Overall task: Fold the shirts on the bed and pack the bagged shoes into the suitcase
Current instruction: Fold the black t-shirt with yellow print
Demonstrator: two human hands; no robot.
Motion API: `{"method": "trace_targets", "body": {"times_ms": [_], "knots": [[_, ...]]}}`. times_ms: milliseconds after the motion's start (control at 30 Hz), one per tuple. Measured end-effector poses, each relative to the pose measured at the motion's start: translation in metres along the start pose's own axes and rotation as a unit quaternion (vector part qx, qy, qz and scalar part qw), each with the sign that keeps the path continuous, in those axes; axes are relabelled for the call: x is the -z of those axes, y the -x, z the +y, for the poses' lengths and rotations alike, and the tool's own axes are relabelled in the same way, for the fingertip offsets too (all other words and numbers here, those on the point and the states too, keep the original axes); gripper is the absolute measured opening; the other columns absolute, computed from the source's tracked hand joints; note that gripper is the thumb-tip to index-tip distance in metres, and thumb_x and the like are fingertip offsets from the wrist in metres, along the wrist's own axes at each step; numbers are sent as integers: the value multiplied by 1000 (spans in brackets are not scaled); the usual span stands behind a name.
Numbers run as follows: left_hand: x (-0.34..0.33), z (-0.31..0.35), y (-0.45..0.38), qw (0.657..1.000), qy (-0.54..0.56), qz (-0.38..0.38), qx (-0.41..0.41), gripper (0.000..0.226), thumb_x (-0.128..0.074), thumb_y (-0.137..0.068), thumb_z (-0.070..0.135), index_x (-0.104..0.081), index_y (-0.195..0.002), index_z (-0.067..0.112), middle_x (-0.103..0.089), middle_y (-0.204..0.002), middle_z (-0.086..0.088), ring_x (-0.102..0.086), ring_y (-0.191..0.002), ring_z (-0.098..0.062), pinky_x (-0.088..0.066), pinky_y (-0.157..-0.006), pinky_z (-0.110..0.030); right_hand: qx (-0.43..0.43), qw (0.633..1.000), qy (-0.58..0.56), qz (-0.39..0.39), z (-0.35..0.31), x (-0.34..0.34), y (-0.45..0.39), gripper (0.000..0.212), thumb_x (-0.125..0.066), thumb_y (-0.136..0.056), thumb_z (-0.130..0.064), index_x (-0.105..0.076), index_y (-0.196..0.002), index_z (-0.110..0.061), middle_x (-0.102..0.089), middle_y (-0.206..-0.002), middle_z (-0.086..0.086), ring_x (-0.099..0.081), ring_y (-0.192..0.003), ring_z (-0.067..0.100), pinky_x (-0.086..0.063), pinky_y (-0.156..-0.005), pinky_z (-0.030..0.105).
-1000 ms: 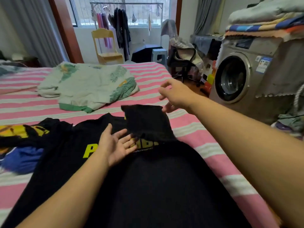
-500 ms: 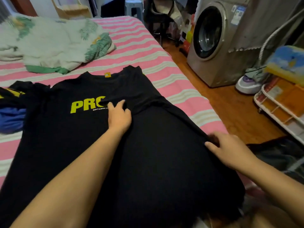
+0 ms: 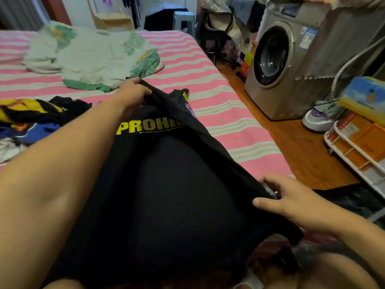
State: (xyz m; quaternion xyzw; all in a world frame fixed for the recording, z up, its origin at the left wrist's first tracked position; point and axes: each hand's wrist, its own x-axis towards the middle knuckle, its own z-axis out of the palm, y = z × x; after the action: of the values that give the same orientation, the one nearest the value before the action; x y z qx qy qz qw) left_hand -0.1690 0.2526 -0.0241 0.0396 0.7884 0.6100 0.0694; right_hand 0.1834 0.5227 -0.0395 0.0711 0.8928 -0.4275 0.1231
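The black shirt (image 3: pixel 177 195) lay on the bed (image 3: pixel 229 113), its long axis running from the person toward the far side. The left hand (image 3: pixel 131 94) pinched the shoulder edge at the far end; the right hand (image 3: pixel 291 201) gripped the near hem, fingers (image 3: pixel 268 180) curled over the cloth. The lifted right edge lay right of the chest print, so the fold would likely travel leftward. No suitcase or bagged shoes showed clearly.

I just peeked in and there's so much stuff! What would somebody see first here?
First, the big black shirt with yellow letters, spread across the near part of the pink striped bed. The left hand grips its top edge and the right hand pinches its right side. Beside the bed, on the right, stands a grey washing machine.
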Motion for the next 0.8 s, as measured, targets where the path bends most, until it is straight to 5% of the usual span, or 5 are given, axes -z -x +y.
{"method": "trace_targets", "body": {"times_ms": [167, 333, 500, 667, 800], "knots": [[45, -13, 8, 991, 119, 17, 64, 21, -50, -91, 0, -52, -86, 21, -58, -79, -2, -63, -64, -12, -52, -75, -36, 42, 994, -9, -104, -37, -92, -14, 50, -76, -88, -16, -57, -126, -41, -66, -113, -34, -62, -105, -9, -48, -95, 15], [62, -27, 14, 976, 206, 13, 64, 22, -43, -95, -4, -52, -104, 15, -54, -117, -7, -71, -101, -17, -60, -81, -41, 51, 988, -35, -138, -69, -145, -20, 57, -65, -95, -8, -40, -142, -30, -48, -57, -48, -54, -66, -23, -39, -64, 0], [88, 15, 13, 961, 276, 9, -28, 39, -42, -93, -4, -52, -124, 17, -50, -119, -8, -72, -105, -26, -61, -83, -40, 40, 988, -96, -115, -93, -170, -22, 61, -67, -94, -8, -36, -137, -37, -57, -62, -35, -56, -60, -12, -42, -64, 3], [101, -41, 40, 997, 3, 63, 50, 92, -62, -82, 21, -17, -160, 42, -21, -163, 0, -42, -136, -26, -55, -88, -41, 50, 969, 12, -243, -71, -211, -28, 64, -70, -92, -32, -41, -150, -37, -65, -117, -15, -68, -86, 1, -54, -87, 21], [85, -131, 143, 973, -136, 118, 147, 62, -62, -93, 27, -42, -152, 23, -37, -151, -17, -58, -119, -32, -52, -101, -40, 42, 995, 93, 10, -35, -176, -26, 12, -64, -96, -26, -68, -102, -35, -69, -93, -16, -63, -82, 0, -48, -73, 22]]}}
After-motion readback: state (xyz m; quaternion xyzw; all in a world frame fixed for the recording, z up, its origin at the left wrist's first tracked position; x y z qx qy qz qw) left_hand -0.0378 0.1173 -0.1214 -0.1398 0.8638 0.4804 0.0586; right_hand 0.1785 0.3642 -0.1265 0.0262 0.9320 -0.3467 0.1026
